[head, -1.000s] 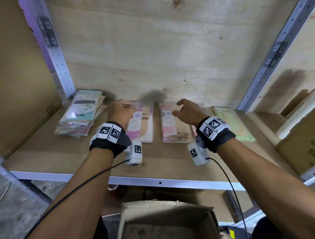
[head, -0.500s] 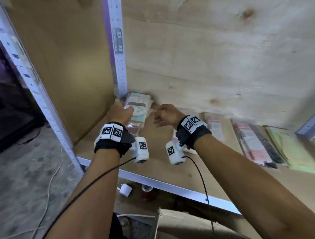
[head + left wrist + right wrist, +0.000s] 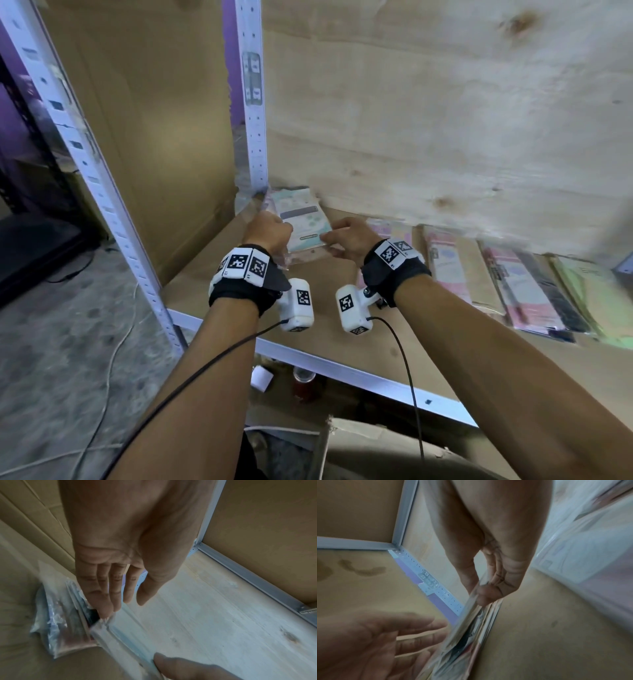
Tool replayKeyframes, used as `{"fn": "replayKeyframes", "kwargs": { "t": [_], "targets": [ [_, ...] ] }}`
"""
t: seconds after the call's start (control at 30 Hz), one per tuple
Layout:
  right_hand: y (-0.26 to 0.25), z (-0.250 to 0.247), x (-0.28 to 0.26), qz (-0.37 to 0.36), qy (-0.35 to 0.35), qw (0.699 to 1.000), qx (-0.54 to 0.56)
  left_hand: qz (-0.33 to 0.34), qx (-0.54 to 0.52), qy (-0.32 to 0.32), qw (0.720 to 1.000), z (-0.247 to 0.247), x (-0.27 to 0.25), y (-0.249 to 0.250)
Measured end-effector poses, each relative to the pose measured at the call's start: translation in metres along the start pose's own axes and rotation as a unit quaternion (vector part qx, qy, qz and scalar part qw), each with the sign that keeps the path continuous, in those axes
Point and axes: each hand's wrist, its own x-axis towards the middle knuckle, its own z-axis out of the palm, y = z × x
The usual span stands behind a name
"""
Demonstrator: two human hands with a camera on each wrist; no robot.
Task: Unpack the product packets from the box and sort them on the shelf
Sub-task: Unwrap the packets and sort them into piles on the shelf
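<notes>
A stack of pale green and white product packets (image 3: 301, 219) lies in the back left corner of the wooden shelf (image 3: 212, 274). My left hand (image 3: 265, 228) is at the stack's left side; in the left wrist view its fingers (image 3: 109, 601) are straight and touch the edge of the stack of packets (image 3: 68, 622). My right hand (image 3: 346, 236) is at the right side. In the right wrist view the right hand (image 3: 481, 589) pinches the near edge of the upper packets (image 3: 471, 622), thumb above and curled fingers below. The cardboard box (image 3: 376, 455) stands below the shelf.
Rows of pink packets (image 3: 445, 270), pink and black packets (image 3: 524, 291) and green packets (image 3: 589, 294) lie along the shelf to the right. A metal upright (image 3: 255, 102) stands just behind the stack. A metal rail (image 3: 342, 370) edges the shelf front.
Both hands have moved left from the pink packets in the middle to the corner stack, and the view has swung left with them. The right hand now pinches the stack's edge.
</notes>
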Motion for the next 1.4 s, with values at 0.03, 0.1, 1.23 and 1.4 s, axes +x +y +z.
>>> {"fn": "replayKeyframes", "kwargs": {
  "t": [0.03, 0.1, 1.23, 1.4],
  "targets": [
    [0.002, -0.005, -0.003, 0.002, -0.004, 1.000, 0.007, -0.005, -0.005, -0.006, 1.000, 0.001, -0.001, 0.000],
    [0.003, -0.017, -0.010, 0.003, -0.013, 1.000, 0.025, -0.012, -0.016, -0.013, 1.000, 0.001, -0.001, 0.000],
    [0.040, -0.180, -0.123, -0.007, -0.040, 0.997, 0.062, 0.100, -0.259, -0.209, 0.938, 0.107, -0.079, 0.063],
    [0.041, -0.195, -0.134, -0.014, -0.078, 0.997, -0.011, 0.059, -0.371, -0.151, 0.914, 0.100, -0.059, 0.063]
  ]
}}
